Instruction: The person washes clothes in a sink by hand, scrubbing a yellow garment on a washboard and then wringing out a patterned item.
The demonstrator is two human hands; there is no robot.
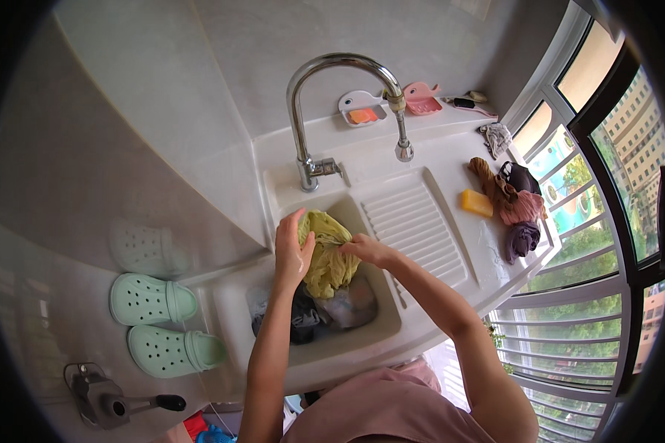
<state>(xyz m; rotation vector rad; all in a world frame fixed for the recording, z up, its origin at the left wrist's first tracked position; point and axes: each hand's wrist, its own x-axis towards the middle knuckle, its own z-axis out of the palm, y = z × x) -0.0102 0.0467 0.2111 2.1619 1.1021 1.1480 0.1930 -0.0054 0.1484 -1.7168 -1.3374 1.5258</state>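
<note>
A wet yellow-green cloth [330, 263] is bunched up over the basin of a white laundry sink [379, 321]. My left hand [293, 249] holds its left side, thumb apart from the fingers and the cloth between them; the fingertips are partly hidden. On the right, my right hand [368, 249] pinches a gathered fold. Below the cloth, dark fabric [305, 315] and a pale bundle [352, 304] lie in cloudy water, partly covered by my left forearm and the cloth.
A chrome faucet [293, 111] arches over the ribbed washboard [415, 227]. Yellow soap [477, 203] lies beside several crumpled garments [521, 207] near the window. Whale-shaped soap dishes [360, 102] stand at the back. Green clogs [144, 299] hang on the left wall above a black-handled fixture [105, 401].
</note>
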